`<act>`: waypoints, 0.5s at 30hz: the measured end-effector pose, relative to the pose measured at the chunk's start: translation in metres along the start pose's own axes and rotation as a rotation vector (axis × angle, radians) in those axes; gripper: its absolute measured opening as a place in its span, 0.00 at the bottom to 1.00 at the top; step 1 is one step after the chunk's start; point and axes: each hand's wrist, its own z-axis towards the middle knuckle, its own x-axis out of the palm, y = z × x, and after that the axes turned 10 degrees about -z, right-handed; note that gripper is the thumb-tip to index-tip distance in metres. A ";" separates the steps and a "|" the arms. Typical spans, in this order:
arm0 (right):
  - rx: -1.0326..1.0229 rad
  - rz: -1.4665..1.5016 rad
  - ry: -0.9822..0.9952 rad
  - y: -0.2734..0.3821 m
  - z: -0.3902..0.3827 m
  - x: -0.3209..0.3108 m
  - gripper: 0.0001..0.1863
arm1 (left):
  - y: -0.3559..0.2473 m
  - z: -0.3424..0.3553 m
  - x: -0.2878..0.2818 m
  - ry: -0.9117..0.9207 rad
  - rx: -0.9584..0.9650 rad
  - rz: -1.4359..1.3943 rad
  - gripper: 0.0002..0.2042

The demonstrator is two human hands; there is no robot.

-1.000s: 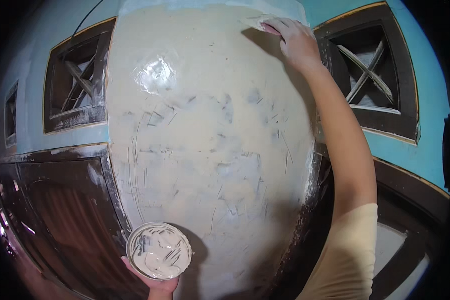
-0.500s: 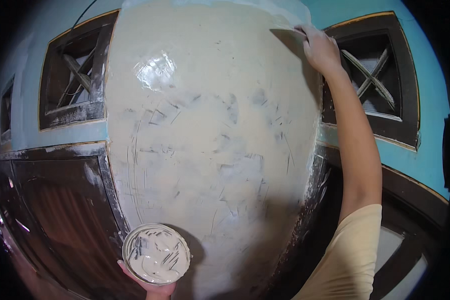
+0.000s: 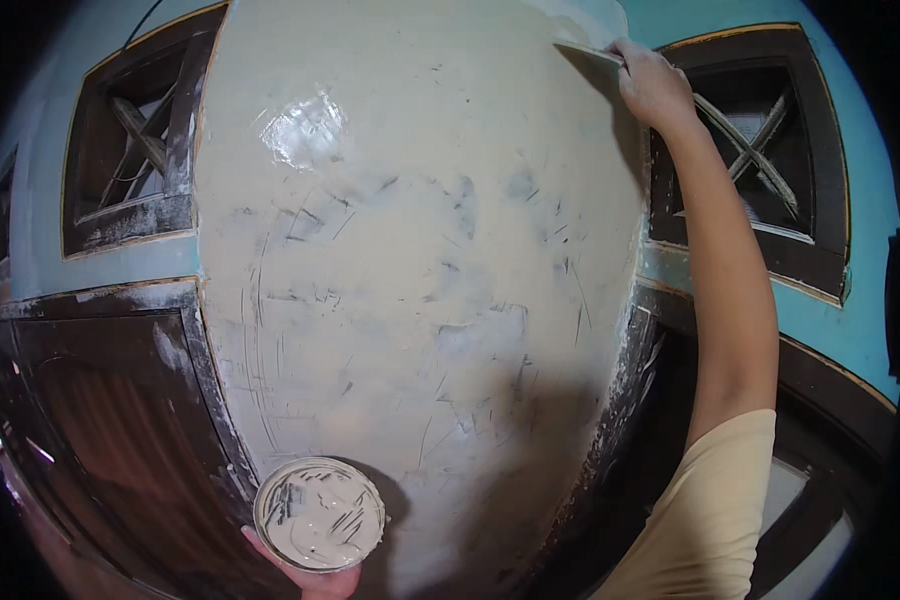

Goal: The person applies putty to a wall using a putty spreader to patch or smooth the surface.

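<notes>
My right hand point(image 3: 656, 90) is raised at the upper right, its fingers wrapped round a flat putty knife point(image 3: 588, 50). The blade lies against the top right of a wall panel point(image 3: 390, 250) coated in cream putty, which has grey patches and scratch marks, with a wet shiny spot at upper left. Low in front of the panel, my left hand point(image 3: 315, 580) grips a round tub point(image 3: 320, 515) from beneath. Cream putty fills the tub, streaked with dark marks. Most of the left fingers are hidden under the tub.
Dark wooden window frames with crossed bars flank the panel, one on the left point(image 3: 135, 130) and one on the right point(image 3: 755, 150). Below the left window stands a dark wooden door point(image 3: 120, 430). Turquoise wall point(image 3: 865, 180) surrounds the frames. Shadows fall on the lower panel.
My right hand and the putty knife have shifted slightly right and down. In the picture, the tub in my left hand sits a little lower and further right.
</notes>
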 end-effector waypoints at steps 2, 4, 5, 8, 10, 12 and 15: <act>0.068 0.016 0.025 0.000 -0.007 0.013 0.19 | 0.006 -0.002 -0.001 -0.001 0.001 -0.005 0.45; 0.116 0.088 0.054 0.017 -0.027 0.031 0.19 | 0.010 -0.004 0.006 -0.055 0.003 -0.094 0.47; 0.122 0.164 0.032 0.019 -0.038 0.034 0.20 | 0.009 -0.004 0.002 -0.059 0.000 -0.094 0.47; 0.111 0.204 0.130 0.012 -0.064 0.031 0.19 | 0.006 -0.005 -0.019 -0.042 0.000 -0.250 0.50; 0.107 0.284 0.083 0.002 -0.079 0.024 0.19 | 0.006 -0.008 -0.015 0.073 -0.095 -0.214 0.51; 0.172 0.415 -0.037 -0.005 -0.102 0.015 0.19 | 0.007 -0.009 -0.010 0.257 -0.239 -0.204 0.52; 0.345 0.632 -0.253 0.028 -0.157 -0.014 0.19 | 0.006 -0.013 -0.012 0.232 -0.272 -0.193 0.54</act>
